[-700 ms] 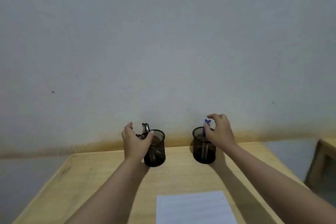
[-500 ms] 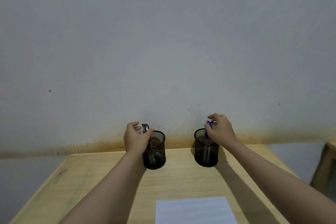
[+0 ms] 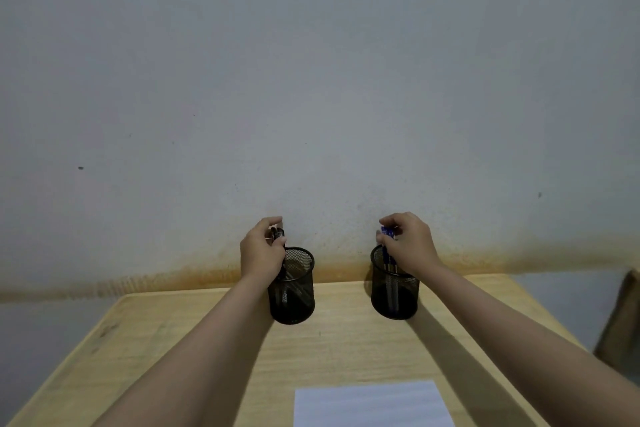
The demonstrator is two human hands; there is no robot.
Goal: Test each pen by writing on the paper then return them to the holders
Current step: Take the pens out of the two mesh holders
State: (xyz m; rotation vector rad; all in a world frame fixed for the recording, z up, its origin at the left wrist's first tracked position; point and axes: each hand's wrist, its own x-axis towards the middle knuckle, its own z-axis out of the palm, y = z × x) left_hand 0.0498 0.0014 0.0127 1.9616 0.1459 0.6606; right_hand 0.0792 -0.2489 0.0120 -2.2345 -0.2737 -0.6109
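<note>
Gripping pen tops in both holders | left hand (image 3: 262,248) pinches dark pens (image 3: 277,235) | right hand (image 3: 408,243) pinches blue pens (image 3: 388,231) | shafts near-upright, paper (image 3: 372,404) lies nearward

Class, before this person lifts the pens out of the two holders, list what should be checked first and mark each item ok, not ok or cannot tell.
1. Left hand has a grip on the dark pens above the left holder: ok.
2. Right hand pinches the blue pens above the right holder: ok.
3. Both holders stand upright on the table: ok.
4. Paper lies flat at the near edge, nothing on it: ok.
5. Number of pens in each grip: cannot tell.
6. Pens capped or uncapped: cannot tell.
</note>
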